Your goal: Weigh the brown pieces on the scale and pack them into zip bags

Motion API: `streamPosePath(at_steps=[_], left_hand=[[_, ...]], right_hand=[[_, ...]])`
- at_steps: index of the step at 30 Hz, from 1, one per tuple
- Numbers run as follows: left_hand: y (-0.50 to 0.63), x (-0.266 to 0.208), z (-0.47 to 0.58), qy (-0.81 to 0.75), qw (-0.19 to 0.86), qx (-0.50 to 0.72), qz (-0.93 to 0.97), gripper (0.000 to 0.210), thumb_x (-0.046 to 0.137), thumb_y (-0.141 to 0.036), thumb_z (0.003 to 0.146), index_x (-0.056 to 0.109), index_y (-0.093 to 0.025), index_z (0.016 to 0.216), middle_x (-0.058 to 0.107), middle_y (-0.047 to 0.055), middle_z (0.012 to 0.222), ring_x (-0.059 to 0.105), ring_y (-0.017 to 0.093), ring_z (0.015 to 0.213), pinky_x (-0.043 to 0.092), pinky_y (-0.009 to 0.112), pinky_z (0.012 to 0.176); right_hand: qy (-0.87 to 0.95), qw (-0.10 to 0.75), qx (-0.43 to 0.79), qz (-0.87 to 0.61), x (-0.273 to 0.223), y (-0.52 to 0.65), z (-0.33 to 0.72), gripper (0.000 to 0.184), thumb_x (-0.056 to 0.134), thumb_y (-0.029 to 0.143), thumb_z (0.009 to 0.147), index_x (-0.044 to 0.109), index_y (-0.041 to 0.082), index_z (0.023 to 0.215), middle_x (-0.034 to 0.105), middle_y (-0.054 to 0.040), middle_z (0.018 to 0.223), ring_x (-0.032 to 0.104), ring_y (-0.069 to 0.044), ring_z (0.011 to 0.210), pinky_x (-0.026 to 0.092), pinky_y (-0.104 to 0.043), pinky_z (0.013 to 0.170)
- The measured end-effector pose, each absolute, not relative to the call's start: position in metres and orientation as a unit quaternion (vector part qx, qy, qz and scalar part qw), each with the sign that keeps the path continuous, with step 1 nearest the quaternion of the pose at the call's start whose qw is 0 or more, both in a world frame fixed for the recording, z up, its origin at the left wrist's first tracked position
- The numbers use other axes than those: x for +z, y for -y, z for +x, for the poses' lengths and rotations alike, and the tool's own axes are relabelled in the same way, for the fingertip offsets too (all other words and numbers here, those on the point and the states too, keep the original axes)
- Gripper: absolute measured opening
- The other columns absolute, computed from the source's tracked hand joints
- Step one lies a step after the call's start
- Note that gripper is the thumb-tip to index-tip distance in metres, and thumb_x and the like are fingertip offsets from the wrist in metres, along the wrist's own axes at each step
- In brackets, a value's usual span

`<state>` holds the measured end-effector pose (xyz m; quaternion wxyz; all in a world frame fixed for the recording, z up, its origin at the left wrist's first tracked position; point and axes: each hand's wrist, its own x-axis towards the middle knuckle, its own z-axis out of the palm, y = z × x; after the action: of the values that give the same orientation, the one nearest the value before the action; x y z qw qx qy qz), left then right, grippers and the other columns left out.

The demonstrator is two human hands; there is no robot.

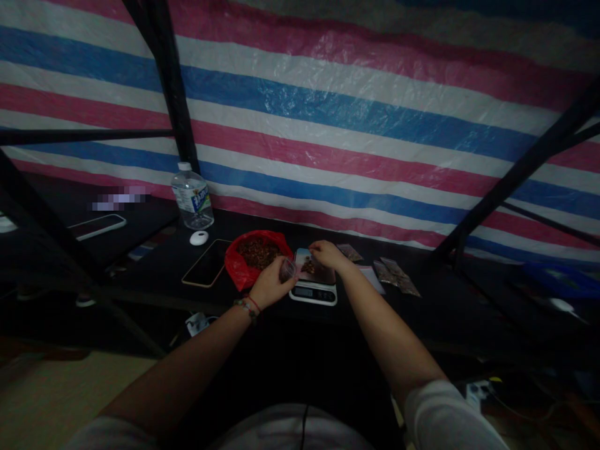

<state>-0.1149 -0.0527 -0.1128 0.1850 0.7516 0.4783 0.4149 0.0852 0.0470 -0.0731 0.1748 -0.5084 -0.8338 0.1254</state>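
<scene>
A white digital scale (324, 294) with a lit display stands on the black table, with a small heap of brown pieces (308, 267) on its plate. My left hand (272, 282) is closed around a small clear plastic bag (287, 270) at the scale's left edge; its exact shape is blurred. Over the back of the plate, my right hand (327, 255) has its fingertips pinched together, and whatever they hold is too small to make out. Left of the scale lies an open red plastic bag (234, 265) full of brown dried pieces (257, 252).
Filled clear sachets (398, 276) and a white sheet or bag (372, 278) lie right of the scale. Leftward are a phone (205, 264), a white oval case (199, 237) and a large clear bottle (193, 199). Black metal posts (171, 81) frame the table before a striped tarp (328, 119).
</scene>
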Motion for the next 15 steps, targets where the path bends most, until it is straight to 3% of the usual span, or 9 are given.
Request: streamPosePath(at_steps=[7, 12, 15], left_hand=[[0.045, -0.116, -0.118, -0.503, 0.194, 0.419, 0.731, 0.037, 0.056, -0.041, 0.08, 0.05, -0.019, 0.109, 0.062, 0.005, 0.093, 0.06, 0.019, 0.082, 0.046, 0.03, 0.073], [0.043, -0.12, -0.118, -0.515, 0.188, 0.408, 0.73, 0.035, 0.056, -0.041, 0.08, 0.05, -0.019, 0.107, 0.062, 0.005, 0.09, 0.061, 0.019, 0.08, 0.046, 0.029, 0.072], [0.043, -0.122, -0.118, -0.521, 0.179, 0.398, 0.733, 0.035, 0.056, -0.042, 0.079, 0.05, -0.02, 0.107, 0.062, 0.005, 0.091, 0.061, 0.019, 0.08, 0.045, 0.029, 0.071]], right_hand=[[0.876, 0.088, 0.167, -0.443, -0.074, -0.047, 0.065, 0.019, 0.058, 0.026, 0.077, 0.072, 0.015, 0.083, 0.07, -0.0048, 0.079, 0.061, -0.014, 0.067, 0.042, -0.021, 0.062], [0.882, 0.044, 0.189, -0.43, -0.072, -0.042, 0.065, 0.017, 0.058, 0.017, 0.074, 0.072, 0.015, 0.084, 0.069, -0.0021, 0.073, 0.061, -0.012, 0.064, 0.042, -0.018, 0.061], [0.877, 0.076, 0.147, -0.451, -0.067, -0.046, 0.075, 0.023, 0.05, 0.016, 0.08, 0.072, 0.013, 0.087, 0.071, -0.0064, 0.085, 0.063, -0.014, 0.078, 0.044, -0.02, 0.071]])
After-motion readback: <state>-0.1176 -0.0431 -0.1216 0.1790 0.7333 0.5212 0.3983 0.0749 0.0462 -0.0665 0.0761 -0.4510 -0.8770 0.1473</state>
